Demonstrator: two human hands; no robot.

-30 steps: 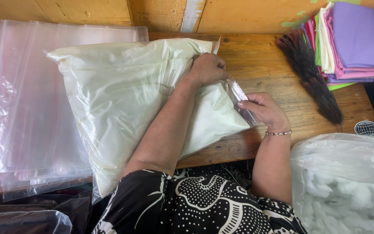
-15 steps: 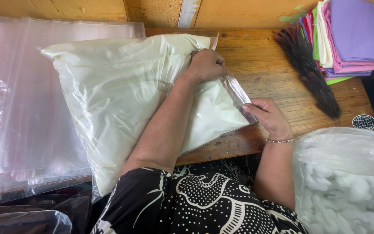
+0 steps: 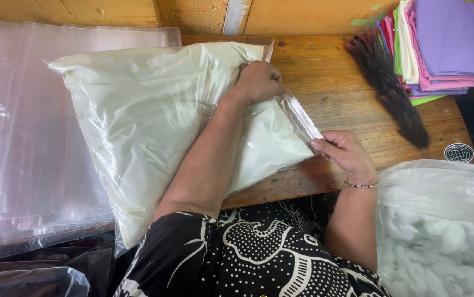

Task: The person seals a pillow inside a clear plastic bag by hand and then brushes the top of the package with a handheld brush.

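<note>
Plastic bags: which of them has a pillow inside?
The clear bag both hands grip, stretched around the cream pillow; the stack of bags left lies flat.

wooden table (image 3: 352, 104); plywood wall (image 3: 303, 16)

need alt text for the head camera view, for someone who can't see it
A person's left hand presses on a cream pillow inside a clear plastic bag, while the right hand pinches the bag's open edge on a wooden table. Clear empty bags lie left; folded coloured fabric, a dark brush and a bag of white stuffing sit right.
</note>
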